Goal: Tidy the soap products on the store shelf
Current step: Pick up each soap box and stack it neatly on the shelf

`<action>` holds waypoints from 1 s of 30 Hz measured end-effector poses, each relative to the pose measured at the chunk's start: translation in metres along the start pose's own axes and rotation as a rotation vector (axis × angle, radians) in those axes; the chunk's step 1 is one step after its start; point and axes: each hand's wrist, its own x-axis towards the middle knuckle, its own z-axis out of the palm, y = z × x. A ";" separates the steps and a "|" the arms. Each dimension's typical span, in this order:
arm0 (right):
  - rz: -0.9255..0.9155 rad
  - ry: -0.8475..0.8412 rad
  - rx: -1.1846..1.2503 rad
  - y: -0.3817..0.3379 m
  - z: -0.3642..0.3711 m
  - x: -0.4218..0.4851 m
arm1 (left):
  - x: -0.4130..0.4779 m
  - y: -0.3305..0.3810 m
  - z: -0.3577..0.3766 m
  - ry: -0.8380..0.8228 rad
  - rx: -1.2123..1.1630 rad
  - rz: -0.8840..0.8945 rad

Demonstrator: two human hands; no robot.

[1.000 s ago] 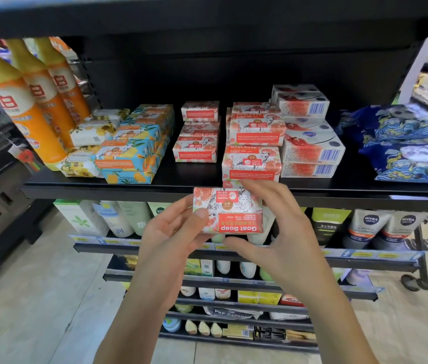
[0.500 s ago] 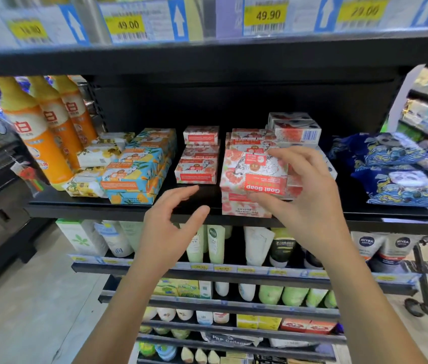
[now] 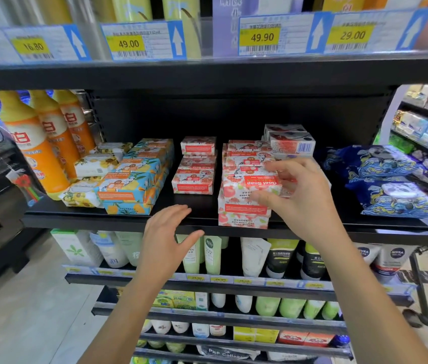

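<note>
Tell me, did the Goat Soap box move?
Yes. The Goat Soap box went up from below the shelf edge onto the front stack, held by the right hand.

Shelf (image 3: pixel 97 221), centre: black, smooth, matt, metal-looking. Goat Soap box (image 3: pixel 247 185), centre: printed card, slight sheen. Orange bottles (image 3: pixel 38 164), left: glossy plastic. Blue packs (image 3: pixel 396 203), right: shiny plastic film.

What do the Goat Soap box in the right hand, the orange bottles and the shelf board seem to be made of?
Goat Soap box, held by the right hand: probably printed cardboard, matte; sharp folded edges.
Orange bottles: likely plastic, glossy; light glints on them.
Shelf board: apparently painted metal, black, semi-gloss; thin lip.
</note>
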 end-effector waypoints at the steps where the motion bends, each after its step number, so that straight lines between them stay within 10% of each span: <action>1: 0.002 -0.004 -0.009 -0.001 0.000 -0.001 | 0.000 -0.001 0.000 -0.001 0.006 0.004; 11: -0.127 -0.054 -0.144 -0.029 -0.007 0.016 | 0.002 -0.010 -0.001 0.007 -0.026 -0.005; 30: -0.108 -0.721 -0.725 -0.043 0.108 0.251 | 0.003 -0.013 0.004 0.134 -0.108 -0.017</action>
